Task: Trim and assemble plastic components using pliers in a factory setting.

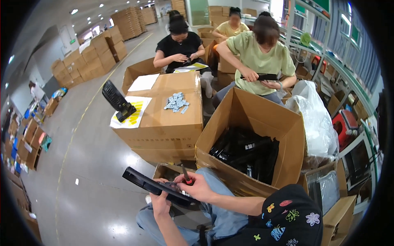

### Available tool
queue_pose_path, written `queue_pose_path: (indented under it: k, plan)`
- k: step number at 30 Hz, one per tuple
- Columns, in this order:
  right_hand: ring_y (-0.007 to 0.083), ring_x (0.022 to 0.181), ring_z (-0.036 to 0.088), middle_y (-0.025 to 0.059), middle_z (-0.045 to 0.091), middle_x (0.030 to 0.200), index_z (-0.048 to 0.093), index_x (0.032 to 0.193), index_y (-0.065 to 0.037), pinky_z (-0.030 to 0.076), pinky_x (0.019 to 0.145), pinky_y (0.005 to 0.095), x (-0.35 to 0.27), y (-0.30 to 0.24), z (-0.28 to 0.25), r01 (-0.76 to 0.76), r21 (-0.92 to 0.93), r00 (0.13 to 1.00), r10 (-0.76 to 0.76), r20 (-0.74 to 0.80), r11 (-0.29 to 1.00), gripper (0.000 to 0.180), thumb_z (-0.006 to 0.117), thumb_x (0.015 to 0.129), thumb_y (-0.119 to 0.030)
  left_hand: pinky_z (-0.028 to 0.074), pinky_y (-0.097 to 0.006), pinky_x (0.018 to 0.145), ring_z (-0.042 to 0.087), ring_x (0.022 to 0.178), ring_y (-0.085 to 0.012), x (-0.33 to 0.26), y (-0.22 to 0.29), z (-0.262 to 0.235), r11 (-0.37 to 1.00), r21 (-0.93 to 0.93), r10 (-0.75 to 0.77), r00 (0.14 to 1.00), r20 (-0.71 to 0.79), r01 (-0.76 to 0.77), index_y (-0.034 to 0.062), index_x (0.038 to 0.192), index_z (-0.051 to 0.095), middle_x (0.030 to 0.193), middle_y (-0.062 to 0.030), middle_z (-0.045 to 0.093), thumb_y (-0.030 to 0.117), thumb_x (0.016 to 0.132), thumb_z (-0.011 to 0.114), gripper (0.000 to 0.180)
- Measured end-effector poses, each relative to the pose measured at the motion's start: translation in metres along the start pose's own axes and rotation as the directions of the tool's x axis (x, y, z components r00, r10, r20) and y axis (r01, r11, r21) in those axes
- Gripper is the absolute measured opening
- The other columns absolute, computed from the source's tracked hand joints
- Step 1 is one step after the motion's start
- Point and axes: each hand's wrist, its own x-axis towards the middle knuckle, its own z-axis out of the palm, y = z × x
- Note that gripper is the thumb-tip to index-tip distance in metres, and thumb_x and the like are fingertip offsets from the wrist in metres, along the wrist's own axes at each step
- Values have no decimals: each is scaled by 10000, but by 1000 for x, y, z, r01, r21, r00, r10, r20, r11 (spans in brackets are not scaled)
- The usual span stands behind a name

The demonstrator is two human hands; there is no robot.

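My left hand (161, 201) grips a long black plastic housing (141, 179), holding it tilted above my lap with the far end up to the left. My right hand (197, 187) is closed around a small hand tool with a red-and-black handle (187, 179), which looks like a screwdriver. Its thin dark end points upward, away from the housing. The right fingertips are close to the middle of the housing, near the left fingers. What the fingertips touch there is too small to make out.
A large open carton (246, 180) of black plastic parts stands ahead right. Before me, a closed carton (164, 127) carries light-blue small pieces (176, 102), papers and a black upright device (117, 100). Co-workers sit beyond, handling black parts. White plastic wrap (312, 119) hangs at the right.
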Motion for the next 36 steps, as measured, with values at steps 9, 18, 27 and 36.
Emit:
queue_pose_path:
  k: [9, 18, 27, 36]
  plan:
    - [98, 855, 574, 36, 619, 911, 616, 947, 11, 469, 763, 249, -34, -7, -20, 51, 32, 986, -55, 158, 998, 88, 598, 861, -2, 453, -293, 864, 561, 945, -169, -50, 0, 29, 997, -21, -72, 995, 69, 73, -13, 1092, 534, 1034, -72, 558, -22, 820, 637, 292]
    - [137, 824, 527, 59, 558, 870, 627, 844, 5, 429, 768, 286, -36, -25, -16, 180, -326, 943, -69, 326, 928, 45, 638, 802, 15, 420, -306, 871, 508, 977, -191, -63, 0, 21, 998, -62, -15, 998, 69, 20, -13, 953, 598, 1036, -84, 511, 25, 790, 676, 185]
    - [92, 813, 499, 87, 529, 987, 292, 799, -89, 427, 684, 259, -45, -13, -32, -56, -467, 998, 69, 11, 883, 431, 720, 747, -71, 550, -426, 739, 644, 817, -322, -67, 5, 12, 998, -56, -44, 945, -323, 27, -60, 1030, 519, 940, -208, 634, 14, 839, 591, 217]
    - [83, 673, 445, 105, 444, 1029, 518, 1050, 14, 363, 526, 219, -103, -37, -28, -534, 118, 733, 388, 559, 837, 378, 672, 803, -227, 509, -307, 761, 648, 819, -189, -59, 13, 18, 963, 267, 126, 814, -567, 37, -39, 1032, 575, 910, -118, 667, -12, 834, 593, 201]
